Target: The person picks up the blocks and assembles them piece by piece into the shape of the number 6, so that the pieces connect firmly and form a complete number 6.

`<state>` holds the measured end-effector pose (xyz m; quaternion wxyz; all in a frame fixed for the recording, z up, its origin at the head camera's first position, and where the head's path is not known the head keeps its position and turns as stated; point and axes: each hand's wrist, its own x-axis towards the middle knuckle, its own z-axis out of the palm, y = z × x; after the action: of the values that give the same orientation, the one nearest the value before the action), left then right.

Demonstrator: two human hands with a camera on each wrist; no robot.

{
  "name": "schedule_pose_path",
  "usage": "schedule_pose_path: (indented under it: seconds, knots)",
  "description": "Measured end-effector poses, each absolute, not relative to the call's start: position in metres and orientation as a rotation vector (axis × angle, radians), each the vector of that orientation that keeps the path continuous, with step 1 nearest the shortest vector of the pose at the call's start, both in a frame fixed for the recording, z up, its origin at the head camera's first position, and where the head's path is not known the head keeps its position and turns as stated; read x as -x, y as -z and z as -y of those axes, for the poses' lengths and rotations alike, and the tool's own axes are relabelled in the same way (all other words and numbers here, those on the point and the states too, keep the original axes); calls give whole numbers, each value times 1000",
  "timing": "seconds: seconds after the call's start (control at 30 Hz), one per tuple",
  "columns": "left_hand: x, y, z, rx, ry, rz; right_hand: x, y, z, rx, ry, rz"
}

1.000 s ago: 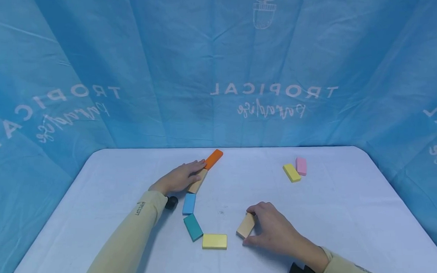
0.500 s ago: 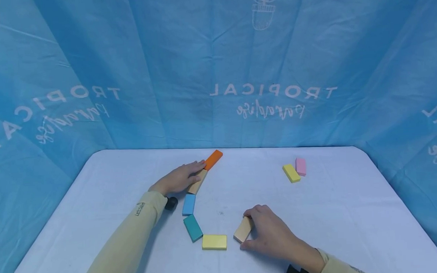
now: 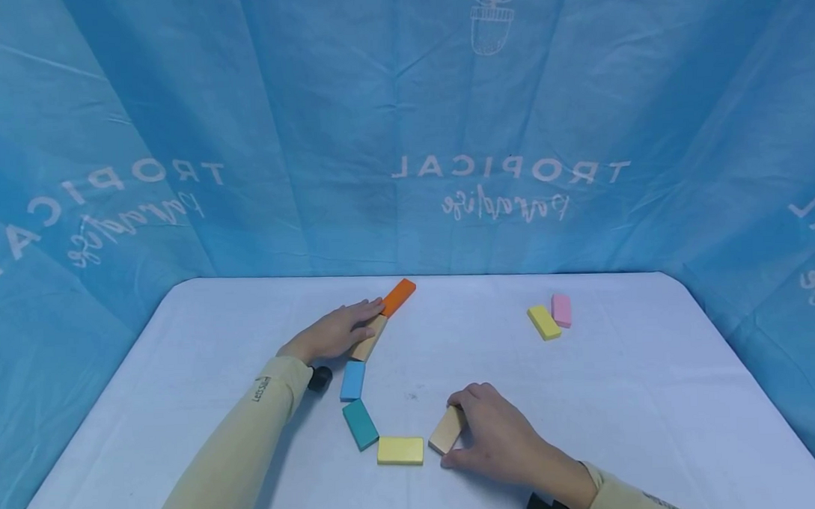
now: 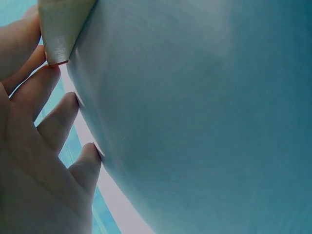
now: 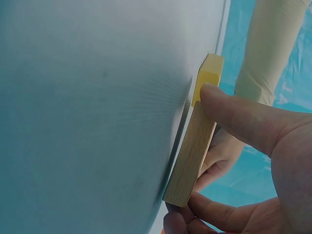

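Observation:
My right hand [image 3: 496,437] pinches a natural wooden block [image 3: 446,431] between thumb and fingers. That block slants, its left corner close to the right end of a pale yellow block [image 3: 400,451]; the right wrist view shows its wood grain [image 5: 187,156]. Farther back, my left hand [image 3: 334,330] rests on another natural wooden block [image 3: 368,340], fingers fairly straight, partly covering it. An orange block [image 3: 399,296] adjoins its far end. Below it a blue block [image 3: 353,381] and a teal block [image 3: 360,425] continue the curved row to the pale yellow one.
A yellow block [image 3: 544,322] and a pink block [image 3: 561,310] lie apart at the back right. A white cloth [image 3: 621,397] covers the table. Blue printed curtain [image 3: 403,120] hangs behind and at both sides.
My right hand has slid the wooden block left and slightly nearer, closing on the pale yellow block. My left hand and the other blocks stay put.

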<state>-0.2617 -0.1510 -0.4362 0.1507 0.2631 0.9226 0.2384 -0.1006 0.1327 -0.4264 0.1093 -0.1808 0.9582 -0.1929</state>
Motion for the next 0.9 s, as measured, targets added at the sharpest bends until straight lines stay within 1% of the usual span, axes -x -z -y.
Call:
schedule_pose_path:
  seconds: [0.9]
  knots:
    - [261,436,150,-730,-672,-2652,107,428,-126,573,449,-2848]
